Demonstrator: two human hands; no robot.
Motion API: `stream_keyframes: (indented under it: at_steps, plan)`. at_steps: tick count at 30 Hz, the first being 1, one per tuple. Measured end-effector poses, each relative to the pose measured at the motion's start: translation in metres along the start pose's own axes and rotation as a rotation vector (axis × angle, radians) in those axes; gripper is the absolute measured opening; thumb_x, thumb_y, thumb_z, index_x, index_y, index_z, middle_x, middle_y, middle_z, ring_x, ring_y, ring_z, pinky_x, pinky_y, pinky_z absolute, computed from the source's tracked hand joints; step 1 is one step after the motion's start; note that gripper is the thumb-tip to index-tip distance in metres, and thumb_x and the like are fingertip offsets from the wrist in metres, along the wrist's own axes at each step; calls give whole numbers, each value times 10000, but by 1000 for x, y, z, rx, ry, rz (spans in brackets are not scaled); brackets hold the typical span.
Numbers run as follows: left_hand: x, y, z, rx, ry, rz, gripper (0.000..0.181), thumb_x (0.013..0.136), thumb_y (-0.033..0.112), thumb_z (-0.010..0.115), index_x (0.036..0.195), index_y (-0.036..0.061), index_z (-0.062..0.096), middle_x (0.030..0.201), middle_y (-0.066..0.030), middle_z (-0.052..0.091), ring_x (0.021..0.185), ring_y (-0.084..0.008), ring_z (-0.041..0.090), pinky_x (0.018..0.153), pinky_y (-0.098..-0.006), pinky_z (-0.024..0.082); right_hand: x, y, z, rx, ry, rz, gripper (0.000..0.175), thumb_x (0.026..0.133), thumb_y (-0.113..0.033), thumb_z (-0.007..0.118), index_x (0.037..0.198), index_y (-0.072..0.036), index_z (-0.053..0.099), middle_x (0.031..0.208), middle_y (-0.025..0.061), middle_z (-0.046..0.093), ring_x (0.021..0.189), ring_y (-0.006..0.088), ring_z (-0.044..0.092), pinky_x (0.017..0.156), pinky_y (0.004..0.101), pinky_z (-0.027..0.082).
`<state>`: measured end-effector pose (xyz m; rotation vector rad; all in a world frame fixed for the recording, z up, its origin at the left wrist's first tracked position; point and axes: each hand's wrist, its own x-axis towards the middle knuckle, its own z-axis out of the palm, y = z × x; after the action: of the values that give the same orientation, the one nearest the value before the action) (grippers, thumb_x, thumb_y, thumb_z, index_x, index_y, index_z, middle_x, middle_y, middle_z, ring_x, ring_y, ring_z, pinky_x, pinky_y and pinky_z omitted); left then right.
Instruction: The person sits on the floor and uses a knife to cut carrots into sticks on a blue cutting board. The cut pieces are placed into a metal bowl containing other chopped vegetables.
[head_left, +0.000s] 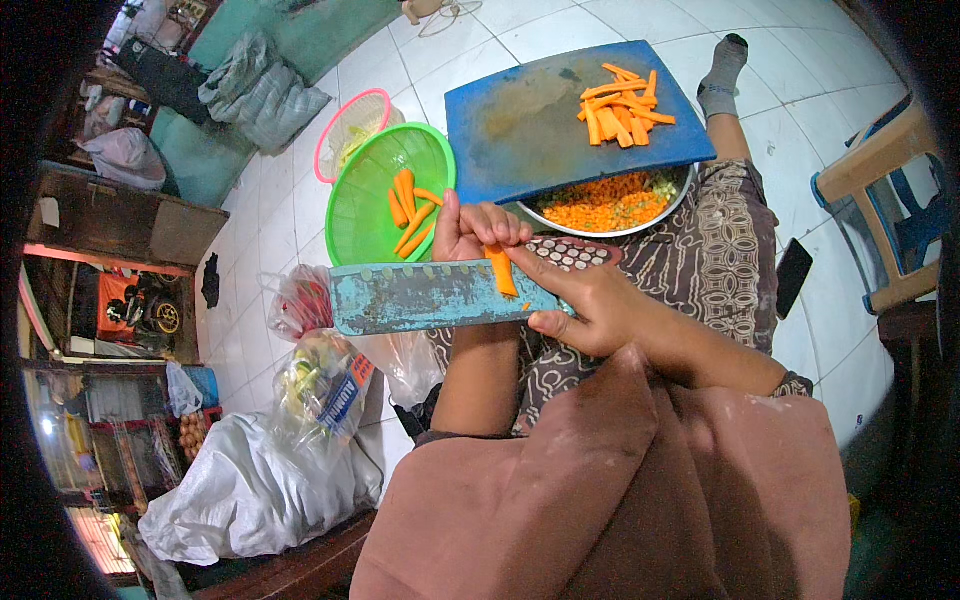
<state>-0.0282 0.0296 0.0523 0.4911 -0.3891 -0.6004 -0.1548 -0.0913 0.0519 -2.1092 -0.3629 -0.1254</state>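
Observation:
My right hand grips the handle end of a wide knife, its flat blade coated in worn light-blue paint and pointing left. With bent fingers, my left hand holds a carrot piece against the blade, and my right index finger reaches the carrot's upper end. A tiny orange scrap sticks to the blade. Beyond my hands, cut carrot sticks are heaped on a blue cutting board. That board partly covers a metal bowl of diced carrot with pale green bits.
Left of the board, a green colander holds several peeled carrots, beside a pink-rimmed basket. Plastic bags of vegetables lie nearer. A phone and plastic stool are at right. My outstretched leg passes the board's right edge.

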Motion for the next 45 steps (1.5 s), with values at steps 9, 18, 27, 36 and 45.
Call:
stream_keyframes:
  at_steps: [9,18,27,36,45]
  plan:
    - [-3,-5,3,45,-16,140,665,999,381,212,546,34,554,567,-122,552,531,-235,529,625,-379,506,4,18,14,-56,234,-104,605,875,-486,487,1312,-69,466,971,266,622,802,418,633,736,462,508]
    - [-2,-16,-1,41,82,112,691,975,479,220,577,16,542,604,-138,543,599,-244,546,707,-374,539,9,20,0,62,-26,124,544,925,-330,496,1325,29,414,1309,225,476,1230,306,466,1020,357,352]
    - [9,-24,-30,-10,314,15,650,954,509,291,619,11,542,657,-143,552,639,-253,542,841,-432,494,25,46,7,105,-52,239,555,939,-361,473,1360,-12,382,1312,201,483,1194,286,497,996,349,377]
    - [63,-67,-76,579,575,177,347,910,313,517,1094,18,505,1065,-84,494,960,-185,485,842,-330,407,69,131,-20,355,170,566,540,926,-444,486,1357,-126,423,768,31,553,497,95,457,425,251,413]
    - [91,-111,-131,1496,224,378,317,778,33,650,1058,34,502,947,-107,483,748,-188,532,633,-282,479,96,175,-52,37,-93,845,449,765,-321,552,1064,14,555,1037,258,608,947,352,599,834,397,452]
